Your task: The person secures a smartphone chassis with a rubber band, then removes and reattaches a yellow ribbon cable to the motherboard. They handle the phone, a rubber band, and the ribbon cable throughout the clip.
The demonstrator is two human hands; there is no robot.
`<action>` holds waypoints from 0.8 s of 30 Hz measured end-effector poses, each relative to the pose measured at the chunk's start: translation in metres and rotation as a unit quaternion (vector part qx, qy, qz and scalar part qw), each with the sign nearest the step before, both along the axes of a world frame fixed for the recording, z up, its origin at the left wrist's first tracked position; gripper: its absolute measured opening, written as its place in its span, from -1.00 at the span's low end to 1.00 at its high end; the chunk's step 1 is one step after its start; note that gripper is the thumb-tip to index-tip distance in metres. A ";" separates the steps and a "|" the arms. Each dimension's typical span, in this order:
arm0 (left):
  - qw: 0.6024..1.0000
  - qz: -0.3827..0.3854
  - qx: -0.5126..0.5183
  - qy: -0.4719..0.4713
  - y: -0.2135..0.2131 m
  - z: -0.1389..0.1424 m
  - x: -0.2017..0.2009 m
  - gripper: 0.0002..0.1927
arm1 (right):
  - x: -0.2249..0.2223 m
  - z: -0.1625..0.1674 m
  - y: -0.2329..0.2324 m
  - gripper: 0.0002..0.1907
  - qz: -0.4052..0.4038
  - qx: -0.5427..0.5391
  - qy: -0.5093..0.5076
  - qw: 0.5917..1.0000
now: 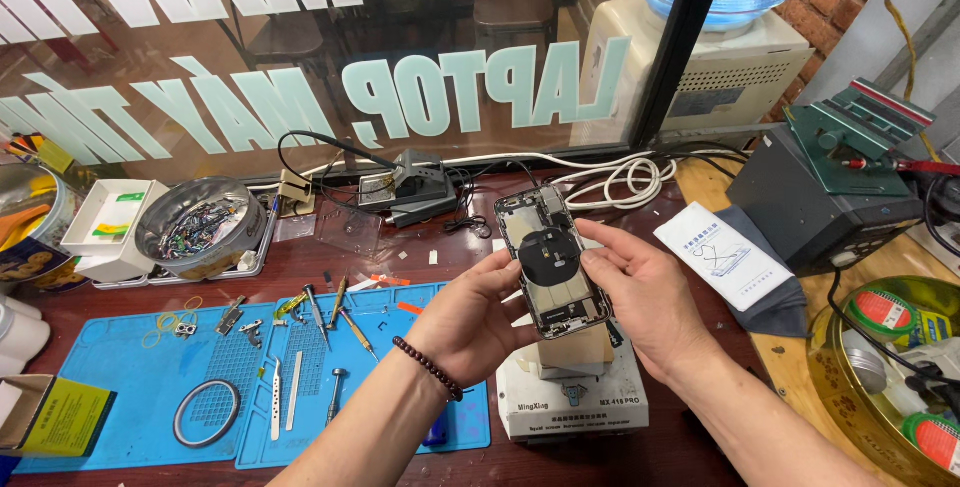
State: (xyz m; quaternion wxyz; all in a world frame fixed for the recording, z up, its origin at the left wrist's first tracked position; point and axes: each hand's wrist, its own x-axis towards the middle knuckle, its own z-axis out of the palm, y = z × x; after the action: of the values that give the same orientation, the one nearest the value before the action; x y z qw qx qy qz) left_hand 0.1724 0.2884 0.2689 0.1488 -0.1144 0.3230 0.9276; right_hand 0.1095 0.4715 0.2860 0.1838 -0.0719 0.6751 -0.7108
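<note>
Both the left hand and right hand close their fingers on an opened phone housing above the white heating unit near the desk's front edge.

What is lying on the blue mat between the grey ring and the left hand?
In the head view, white tweezers, a flat white tool and a small screwdriver lie on the blue mat between the grey ring and the left hand.

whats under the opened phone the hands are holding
Under the phone, held by the left hand and right hand, sits a tan block on a white machine. The phone and hands cover most of the block's top.
</note>
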 end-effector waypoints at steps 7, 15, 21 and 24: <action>1.000 0.006 0.001 -0.011 -0.004 -0.011 0.001 -0.72 | 0.005 0.009 -0.001 -0.54 -0.009 0.031 -0.011 0.999; 0.992 0.084 -0.075 -0.053 -0.007 -0.022 -0.017 -0.92 | 0.011 0.013 -0.006 -0.56 0.002 0.073 0.001 0.997; 0.979 0.115 -0.147 -0.084 0.001 -0.007 -0.018 -0.88 | 0.014 0.009 -0.008 -0.57 0.012 0.040 0.008 0.999; 0.980 0.108 -0.148 -0.079 0.002 -0.005 -0.019 -0.86 | 0.013 0.008 -0.007 -0.58 0.010 0.046 0.007 0.999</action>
State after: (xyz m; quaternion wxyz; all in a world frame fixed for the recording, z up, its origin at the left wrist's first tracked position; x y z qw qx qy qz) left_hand 0.1535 0.2908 0.2644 0.0540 -0.2421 0.4298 0.8682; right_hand 0.1224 0.4647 0.2938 0.1892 -0.0749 0.7073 -0.6770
